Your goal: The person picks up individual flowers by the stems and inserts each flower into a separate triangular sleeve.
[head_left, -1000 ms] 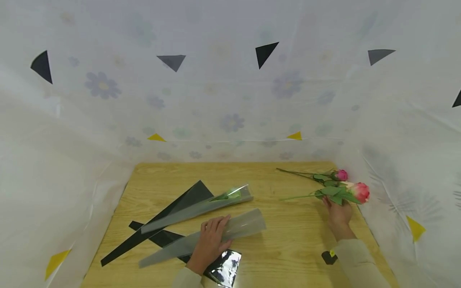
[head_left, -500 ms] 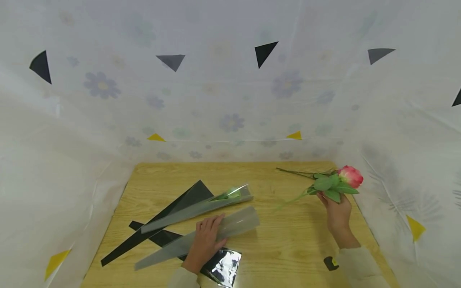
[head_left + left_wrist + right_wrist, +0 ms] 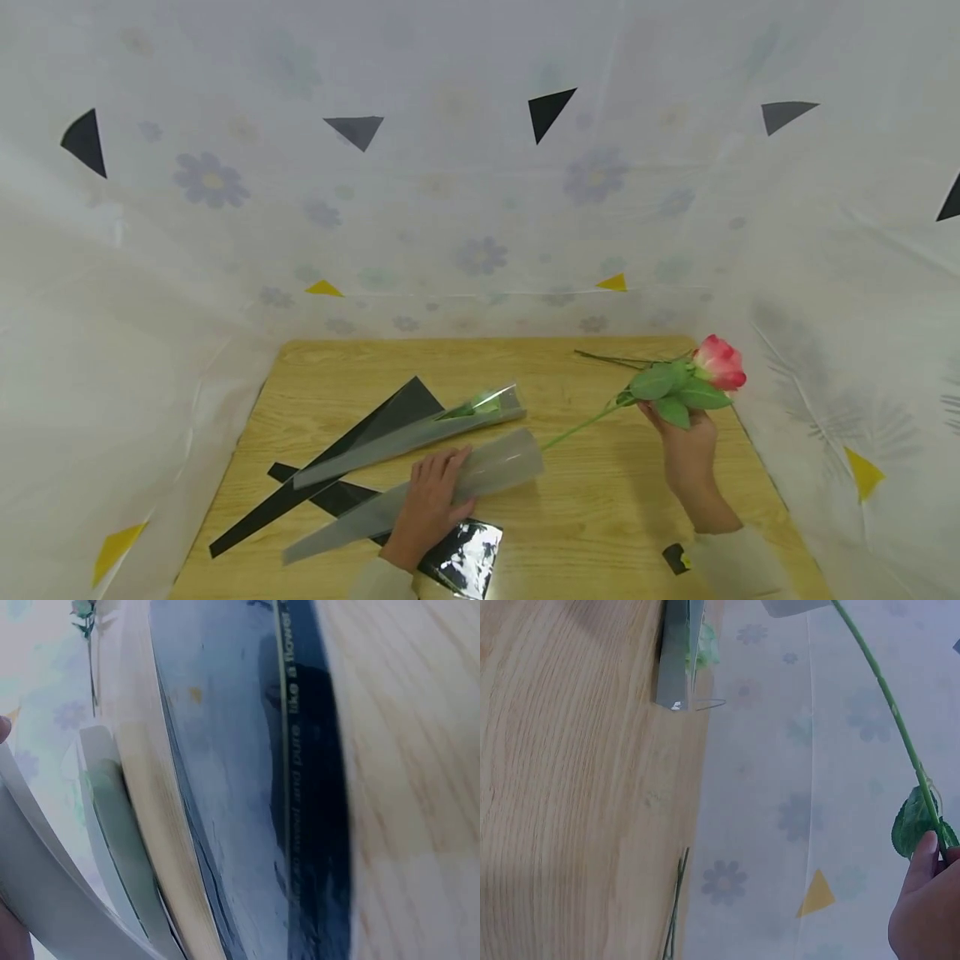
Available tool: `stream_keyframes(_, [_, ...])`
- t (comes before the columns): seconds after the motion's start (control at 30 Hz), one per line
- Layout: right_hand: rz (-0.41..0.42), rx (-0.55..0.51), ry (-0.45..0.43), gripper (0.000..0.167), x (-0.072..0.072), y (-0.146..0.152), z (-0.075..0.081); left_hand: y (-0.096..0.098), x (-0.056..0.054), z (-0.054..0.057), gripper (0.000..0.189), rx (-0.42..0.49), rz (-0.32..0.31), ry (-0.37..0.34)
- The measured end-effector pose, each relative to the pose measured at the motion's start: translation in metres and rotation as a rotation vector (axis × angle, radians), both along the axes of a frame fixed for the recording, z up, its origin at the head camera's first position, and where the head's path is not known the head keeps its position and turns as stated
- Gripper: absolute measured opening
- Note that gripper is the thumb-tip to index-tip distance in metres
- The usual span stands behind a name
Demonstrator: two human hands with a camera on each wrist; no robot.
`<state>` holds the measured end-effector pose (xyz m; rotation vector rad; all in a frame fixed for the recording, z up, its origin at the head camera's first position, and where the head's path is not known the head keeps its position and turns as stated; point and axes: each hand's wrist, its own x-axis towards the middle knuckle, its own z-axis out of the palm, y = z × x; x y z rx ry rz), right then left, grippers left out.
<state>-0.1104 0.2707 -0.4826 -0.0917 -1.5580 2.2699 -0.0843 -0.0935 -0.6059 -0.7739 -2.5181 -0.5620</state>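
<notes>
My right hand (image 3: 692, 454) pinches the green stem (image 3: 889, 697) of a pink rose (image 3: 718, 364) just below its leaves (image 3: 654, 382). The bloom points to the back right, raised over the table. From there the stem slants down left, its far end reaching the wide mouth of a clear grey flower sleeve (image 3: 502, 467). My left hand (image 3: 429, 500) grips this cone-shaped sleeve around its middle, thumb on the near side and fingers over the top. In the left wrist view the sleeve (image 3: 45, 870) curves past a fingertip (image 3: 4, 727).
Behind lies another sleeve (image 3: 405, 442) with a green-leaved flower inside. Black folded wraps (image 3: 360, 442) and a glossy black packet (image 3: 468, 554) lie around the left hand. Thin stems (image 3: 611, 360) rest at the back right. A small black piece (image 3: 675, 558) lies near the right sleeve.
My right hand has lifted the rose off the table and moved it left, bringing its stem end to the sleeve's mouth. My left hand has shifted the sleeve slightly left.
</notes>
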Motion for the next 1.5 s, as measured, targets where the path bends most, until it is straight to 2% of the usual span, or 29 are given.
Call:
stream_keyframes(0.27, [0.038,-0.037,0.001,0.044,0.005,-0.017,-0.003,0.006,-0.001,0.002,0.089,0.018,-0.027,0.012])
stream_keyframes(0.53, [-0.023,0.129,-0.121,0.039,0.008,-0.033,-0.001,0.012,0.000,0.007,0.087,0.022,-0.033,-0.001])
stream_keyframes(0.87, [0.030,0.112,-0.068,0.038,0.012,-0.048,-0.003,0.019,0.000,0.010,0.087,0.026,-0.031,-0.019])
stream_keyframes(1.27, [0.032,0.267,-0.046,0.033,0.021,-0.065,-0.005,0.026,-0.001,0.011,0.089,0.040,-0.030,-0.029])
stream_keyframes(1.5, [0.042,0.323,-0.085,0.031,0.025,-0.071,-0.007,0.028,-0.001,0.016,0.086,0.058,-0.043,-0.063])
